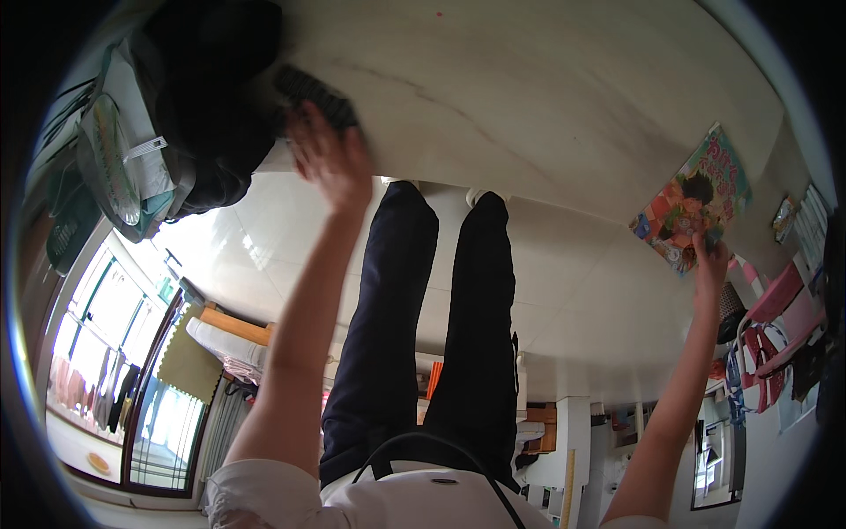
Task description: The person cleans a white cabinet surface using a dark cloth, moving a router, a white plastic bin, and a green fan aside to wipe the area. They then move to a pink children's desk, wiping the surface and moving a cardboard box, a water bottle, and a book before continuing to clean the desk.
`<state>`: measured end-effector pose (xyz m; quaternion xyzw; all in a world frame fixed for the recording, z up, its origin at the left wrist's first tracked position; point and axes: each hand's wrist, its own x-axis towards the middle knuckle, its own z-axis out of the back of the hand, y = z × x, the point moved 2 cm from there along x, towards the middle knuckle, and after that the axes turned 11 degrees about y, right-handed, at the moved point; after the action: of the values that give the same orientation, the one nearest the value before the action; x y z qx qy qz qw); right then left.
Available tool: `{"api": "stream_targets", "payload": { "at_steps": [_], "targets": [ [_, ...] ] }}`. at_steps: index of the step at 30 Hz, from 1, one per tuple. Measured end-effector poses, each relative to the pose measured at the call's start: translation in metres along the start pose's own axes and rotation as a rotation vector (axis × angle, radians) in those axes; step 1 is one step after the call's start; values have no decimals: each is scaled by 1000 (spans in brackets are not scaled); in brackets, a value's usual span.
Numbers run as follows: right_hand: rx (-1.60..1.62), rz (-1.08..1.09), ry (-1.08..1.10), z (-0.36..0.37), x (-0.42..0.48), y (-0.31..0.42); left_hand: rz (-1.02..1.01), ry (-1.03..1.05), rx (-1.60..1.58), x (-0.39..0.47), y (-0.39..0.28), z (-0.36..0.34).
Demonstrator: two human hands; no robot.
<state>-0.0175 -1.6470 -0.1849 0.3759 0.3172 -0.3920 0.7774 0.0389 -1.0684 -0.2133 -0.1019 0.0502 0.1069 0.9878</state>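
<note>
My left hand (334,155), slightly blurred, is spread with its fingers over the near edge of a dark ribbed thing (317,96) on the pale marble-patterned tabletop (502,86); whether it is a cloth or a brush I cannot tell. Black fabric items (211,112) are heaped just left of it. Over at the right, my right hand (710,254) grips the lower corner of a colourful illustrated booklet (694,198), thumb on its cover. The cover bears a cartoon figure and large lettering.
A bag or container with packaging and a white fork (145,149) is at the left edge. Pink chairs (780,297) and a dark perforated basket (730,307) are at the right. A small packet (784,218) lies by the right rim. My legs are below the table edge, over a tiled floor (562,291).
</note>
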Motion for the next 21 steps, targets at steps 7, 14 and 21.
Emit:
{"api": "stream_targets", "payload": {
  "at_steps": [7, 14, 21],
  "targets": [
    [330, -60, 58, -6, -11, 1, -470, 436, -190, -59, -246, -41],
    [693, 51, 79, 1, -9, -32, -849, 278, -153, -41, -254, -54],
    [1020, 221, -12, -13, -32, -53, -285, -8, 174, 97, -32, -12]
  ]
}}
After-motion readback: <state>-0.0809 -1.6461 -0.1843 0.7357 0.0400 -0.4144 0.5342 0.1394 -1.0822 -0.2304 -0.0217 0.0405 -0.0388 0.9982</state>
